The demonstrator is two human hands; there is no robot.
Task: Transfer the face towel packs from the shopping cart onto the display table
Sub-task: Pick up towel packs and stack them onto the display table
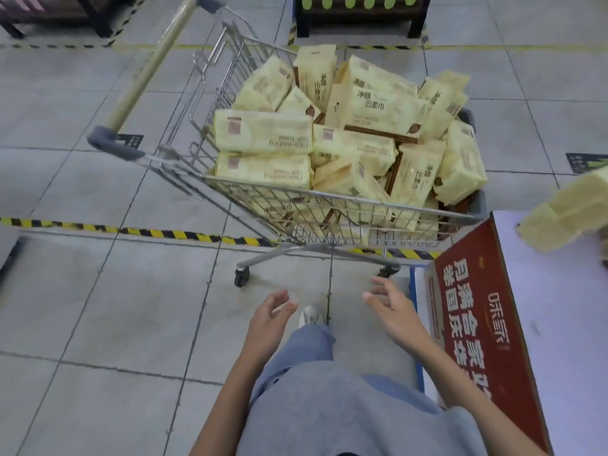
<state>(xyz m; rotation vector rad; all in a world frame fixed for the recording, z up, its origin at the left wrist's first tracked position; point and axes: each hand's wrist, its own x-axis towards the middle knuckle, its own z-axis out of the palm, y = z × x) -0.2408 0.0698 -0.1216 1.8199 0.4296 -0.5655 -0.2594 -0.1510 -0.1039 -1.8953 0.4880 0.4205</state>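
A wire shopping cart point(378, 205) stands ahead of me, heaped with several pale yellow face towel packs point(263, 131). The display table point(559, 324) is at my right, white on top with a red banner along its side. A few yellow packs point(566, 212) lie on the table's far end. My left hand point(268, 319) and my right hand point(391, 311) hover low in front of my body, below the cart. Both have relaxed, spread fingers and hold nothing.
Yellow-and-black tape point(148, 232) runs across the grey tiled floor under the cart. Dark wooden stands point(362, 18) sit at the far edge, with another at the far left. The cart handle point(148, 70) points to the left. My shoe point(311, 315) shows between my hands.
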